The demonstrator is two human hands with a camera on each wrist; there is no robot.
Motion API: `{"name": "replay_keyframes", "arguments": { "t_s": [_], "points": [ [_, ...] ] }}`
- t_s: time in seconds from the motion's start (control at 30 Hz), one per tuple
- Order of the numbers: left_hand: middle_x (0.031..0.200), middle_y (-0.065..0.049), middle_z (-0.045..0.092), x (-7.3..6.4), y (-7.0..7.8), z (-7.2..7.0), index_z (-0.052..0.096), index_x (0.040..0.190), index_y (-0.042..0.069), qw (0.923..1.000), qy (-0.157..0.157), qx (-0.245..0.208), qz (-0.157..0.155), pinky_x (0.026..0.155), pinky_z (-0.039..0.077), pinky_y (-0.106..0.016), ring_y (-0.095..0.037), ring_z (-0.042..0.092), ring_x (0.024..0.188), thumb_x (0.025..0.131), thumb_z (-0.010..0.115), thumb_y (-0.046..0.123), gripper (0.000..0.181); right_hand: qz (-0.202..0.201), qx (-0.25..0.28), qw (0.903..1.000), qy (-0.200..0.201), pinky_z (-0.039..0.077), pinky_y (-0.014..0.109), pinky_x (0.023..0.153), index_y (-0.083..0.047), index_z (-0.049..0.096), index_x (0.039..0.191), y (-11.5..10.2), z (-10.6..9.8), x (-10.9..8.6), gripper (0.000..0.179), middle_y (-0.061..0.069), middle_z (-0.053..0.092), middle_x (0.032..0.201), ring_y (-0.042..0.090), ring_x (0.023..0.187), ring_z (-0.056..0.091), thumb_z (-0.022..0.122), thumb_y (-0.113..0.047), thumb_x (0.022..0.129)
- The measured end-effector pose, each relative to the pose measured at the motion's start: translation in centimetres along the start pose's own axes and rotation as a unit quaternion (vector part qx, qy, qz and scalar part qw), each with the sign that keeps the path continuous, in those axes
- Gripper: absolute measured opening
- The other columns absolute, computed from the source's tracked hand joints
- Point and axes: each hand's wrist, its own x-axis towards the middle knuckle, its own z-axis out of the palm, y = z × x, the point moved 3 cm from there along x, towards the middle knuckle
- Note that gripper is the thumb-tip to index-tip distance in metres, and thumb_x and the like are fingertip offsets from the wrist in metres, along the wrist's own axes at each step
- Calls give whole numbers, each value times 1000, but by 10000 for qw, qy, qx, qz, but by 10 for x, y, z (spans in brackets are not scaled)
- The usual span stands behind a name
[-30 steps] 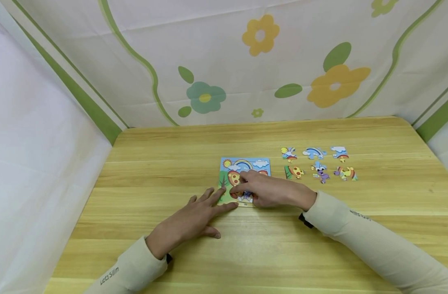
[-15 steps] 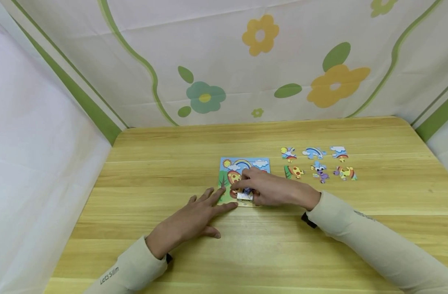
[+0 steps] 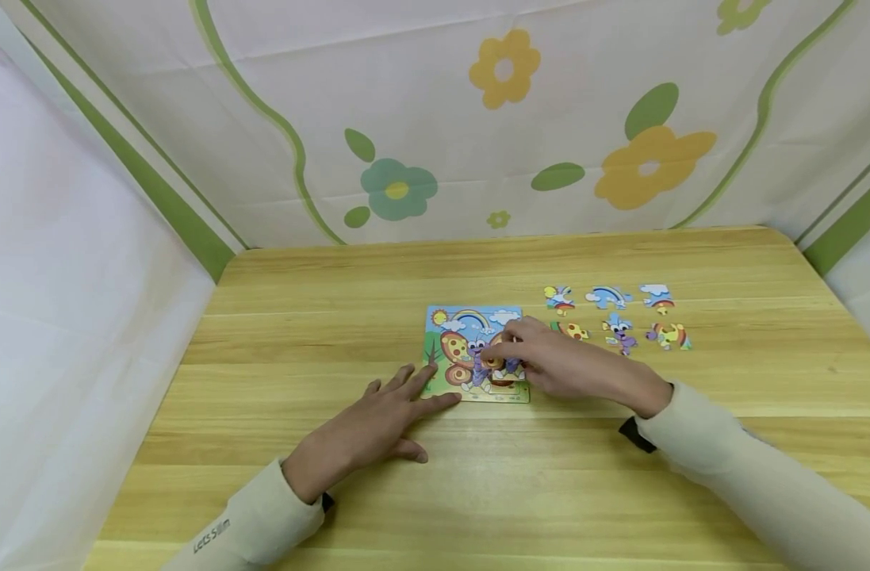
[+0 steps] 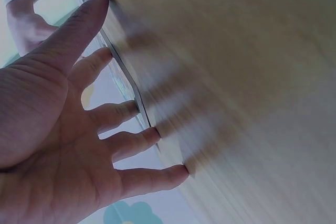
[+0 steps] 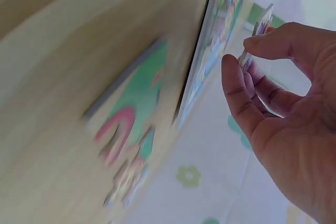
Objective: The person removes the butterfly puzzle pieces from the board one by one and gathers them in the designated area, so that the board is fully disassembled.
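A butterfly puzzle board (image 3: pixel 473 311) lies flat on the table, its picture showing a rainbow, a sun and clouds. My left hand (image 3: pixel 370 428) rests at the board's lower left with fingers spread, fingertips on its edge. Between thumb and fingers, my right hand (image 3: pixel 577 369) pinches a small puzzle piece (image 3: pixel 509 371) with purple and white on it. This piece overlaps the board's right side in the head view. In the right wrist view, the pinched piece (image 5: pixel 264 22) appears edge-on, and the board (image 5: pixel 210 45) lies beyond a gap.
Several loose puzzle pieces (image 3: pixel 609 297) lie in two rows right of the board, the nearer row including a purple one (image 3: pixel 622 335). The wooden table (image 3: pixel 320 301) ends at a white fabric wall (image 3: pixel 263 182) printed with flowers.
My right hand has lifted the puzzle piece from the board's lower middle and carried it to the right, uncovering the printed butterfly body. My left hand has stayed still.
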Motion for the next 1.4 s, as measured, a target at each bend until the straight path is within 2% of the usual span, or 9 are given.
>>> {"name": "replay_keyframes", "arguments": {
  "t_s": [0.2,0.4,0.7,0.8,0.9,1.13,1.3,1.4],
  "points": [
    [175,-17,18,0,0,0,42,161,34,10000,4,-29,-37,110,36,-78,-53,25,156,89,79,38,81,198,-69,9994,268,42,27,75,-20,72,134,10,-15,-28,62,-4,61,104,11,90,47,63,18,86],
    [175,-17,18,-1,0,0,42,161,33,9999,29,-85,-56,110,35,-79,-53,25,156,89,79,37,82,79,-264,9973,676,44,31,77,-18,73,130,19,-25,-55,67,-7,62,102,9,91,48,62,23,79],
    [175,-18,19,-2,0,0,43,161,33,9999,65,-86,-24,110,35,-79,-53,25,156,88,79,38,82,146,-720,9931,911,47,31,73,-20,75,125,42,-26,-93,73,-8,66,104,13,93,57,69,25,68],
    [175,-18,18,-2,0,0,43,161,33,9999,52,-124,-56,111,34,-79,-53,25,156,88,79,37,82,297,-813,9925,868,48,32,74,-21,75,123,49,-24,-104,70,-9,65,103,14,93,58,71,23,68],
    [175,-18,18,-3,0,0,43,161,33,9998,34,-165,-89,111,33,-79,-53,24,156,89,79,37,81,416,-839,9923,807,51,35,75,-20,76,120,53,-23,-112,66,-8,66,104,17,96,60,70,23,71],
    [175,-18,19,-3,1,0,44,161,32,9998,61,-155,-55,110,34,-79,-53,25,156,88,79,36,81,396,-1019,9909,788,56,43,77,-19,77,116,60,-17,-124,62,-2,68,108,26,101,64,67,23,71],
    [175,-18,19,-3,1,0,44,161,32,9999,87,-137,-27,110,35,-79,-53,25,156,88,79,36,81,534,-1055,9900,769,57,43,76,-21,76,117,61,-17,-128,62,-1,69,111,26,104,65,68,22,73],
    [175,-18,19,-3,2,0,44,161,32,9999,90,-126,-17,109,35,-80,-54,26,156,88,79,37,81,513,-1068,9899,780,56,38,74,-22,76,115,62,-16,-129,62,-2,68,111,23,104,64,68,22,74]
  ]
}}
